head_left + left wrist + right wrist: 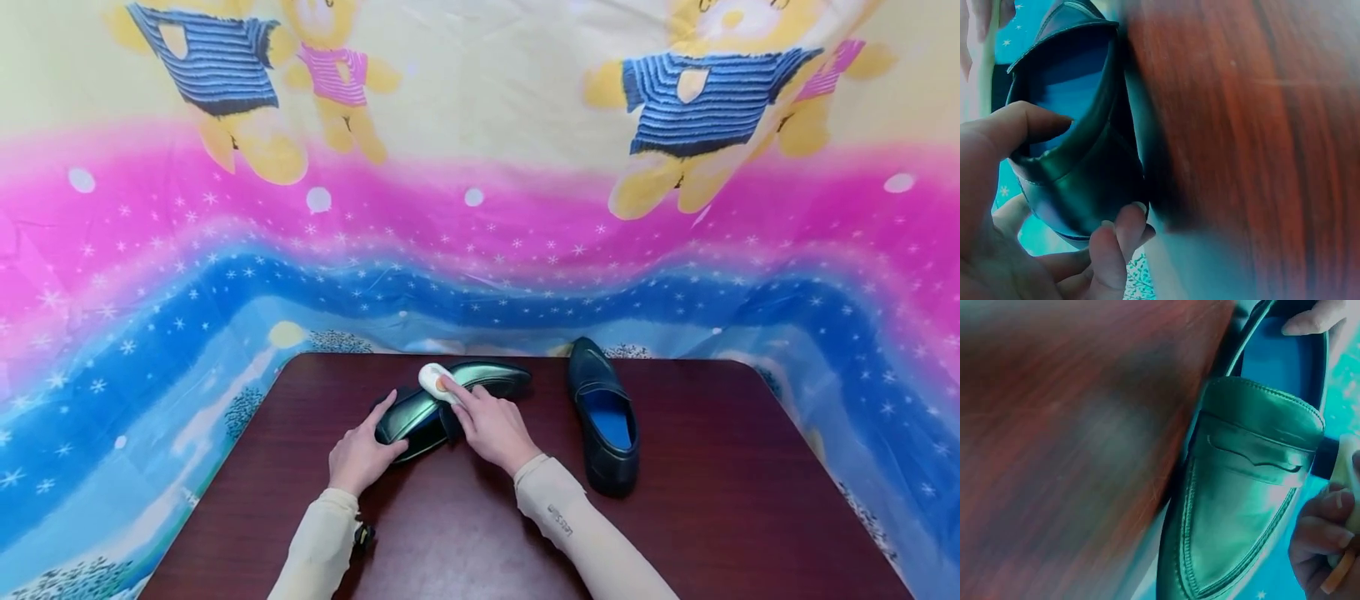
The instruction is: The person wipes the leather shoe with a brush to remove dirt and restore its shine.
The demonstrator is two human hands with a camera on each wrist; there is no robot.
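A dark glossy loafer (417, 410) lies tilted at the left of the table, its toe pointing to the back right. My left hand (358, 460) grips its heel end; in the left wrist view the thumb is inside the shoe opening and the other fingers (1107, 255) curl round the outside of the heel. My right hand (497, 427) holds a white oval pad (432, 379) with an orange part, against or just over the shoe's side near its middle. In the right wrist view the fingers curl round this pale pad (1349, 464), beside the loafer's stitched vamp (1241, 515).
A matching loafer (600, 393) with a blue insole stands upright on the right side of the dark red wooden table (720, 483). Behind the table's back edge hangs a cloth (480, 275) printed with bears and snowflakes.
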